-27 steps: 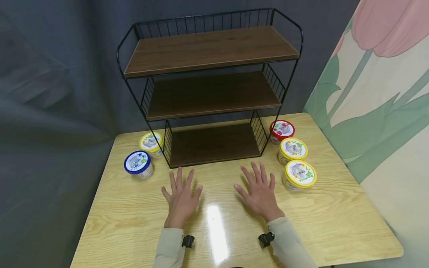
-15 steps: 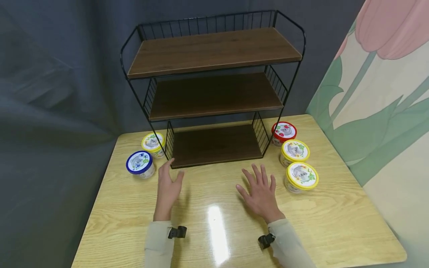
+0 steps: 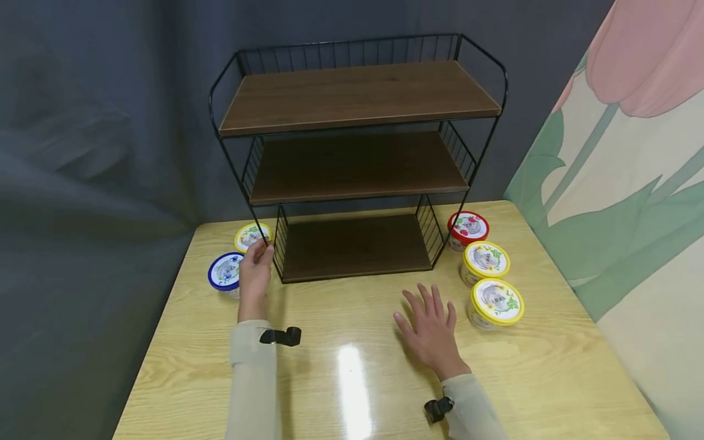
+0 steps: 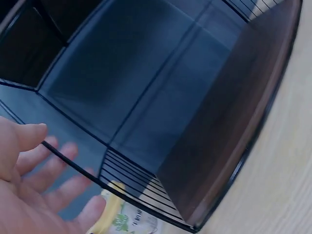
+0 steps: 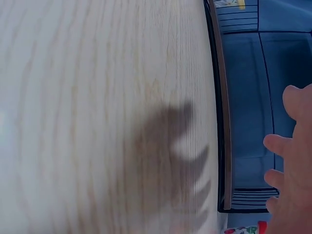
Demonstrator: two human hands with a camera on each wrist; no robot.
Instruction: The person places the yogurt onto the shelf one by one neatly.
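My left hand [image 3: 255, 284] reaches to the left front post of a black wire rack with brown shelves [image 3: 360, 95]. In the left wrist view its fingers [image 4: 63, 192] spread loosely past the thin post, the thumb on the near side. Just beyond lies a yellow-lidded tub [image 3: 247, 234], partly covered by the fingertips in the head view. A blue-lidded tub [image 3: 224, 271] stands at the left of this hand, its right side hidden by it. My right hand [image 3: 431, 336] hovers palm down over the table, fingers spread, holding nothing.
On the right of the rack stand a red-lidded tub [image 3: 469, 226] and two yellow-lidded tubs, one behind [image 3: 486, 259] and one in front [image 3: 497, 301]. The wooden table [image 3: 330, 318] meets a dark curtain [image 3: 99, 122] and a wall with painted flowers [image 3: 621, 183].
My left hand has moved forward and left from the table's middle to the rack's left post and the yellow-lidded tub. The right hand stays nearly in place. The head view has tilted slightly up.
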